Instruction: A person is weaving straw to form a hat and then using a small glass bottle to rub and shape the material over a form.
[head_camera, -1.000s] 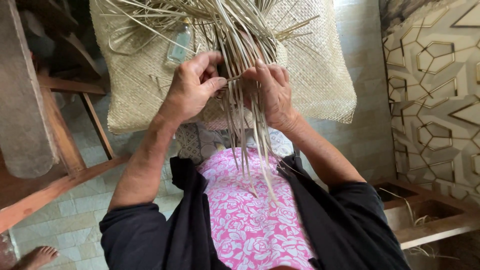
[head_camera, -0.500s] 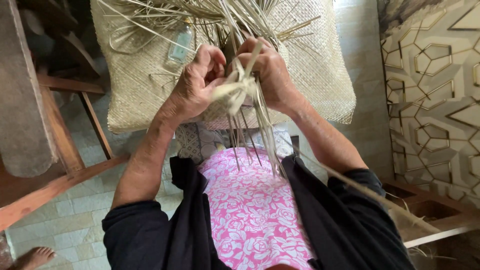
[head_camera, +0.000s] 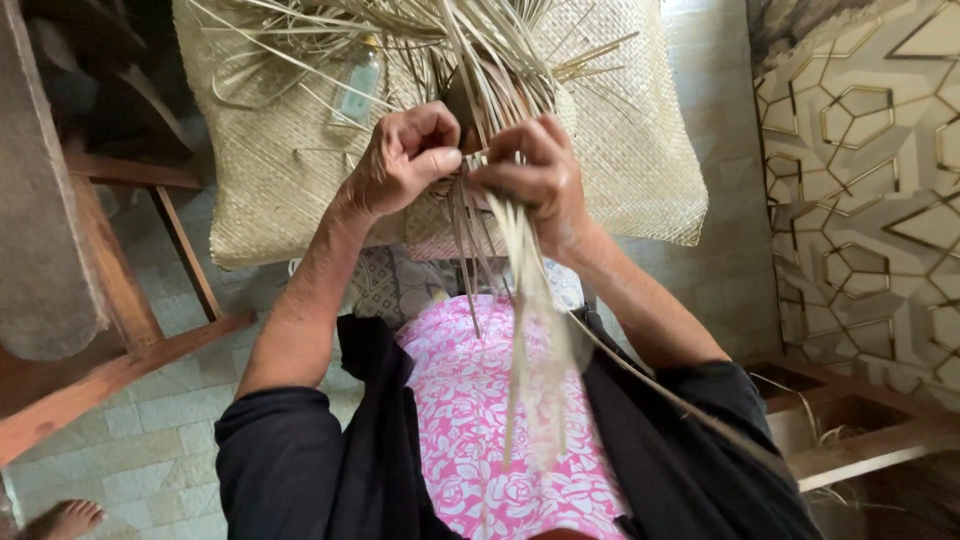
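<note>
Hands meet over the lap: the left hand (head_camera: 405, 160) pinches thin pale straw strips (head_camera: 500, 150) between thumb and fingers, and the right hand (head_camera: 535, 175) is closed around the same bundle, whose loose ends hang toward the pink floral cloth (head_camera: 480, 420). Beyond lies a woven mat (head_camera: 620, 150); on its far left part rests a small clear bottle (head_camera: 360, 85), contents unclear.

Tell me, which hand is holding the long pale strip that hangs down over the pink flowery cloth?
The right hand. The pale strip drops from its fingers, while the left hand only pinches the strands up by the woven mat.
</note>
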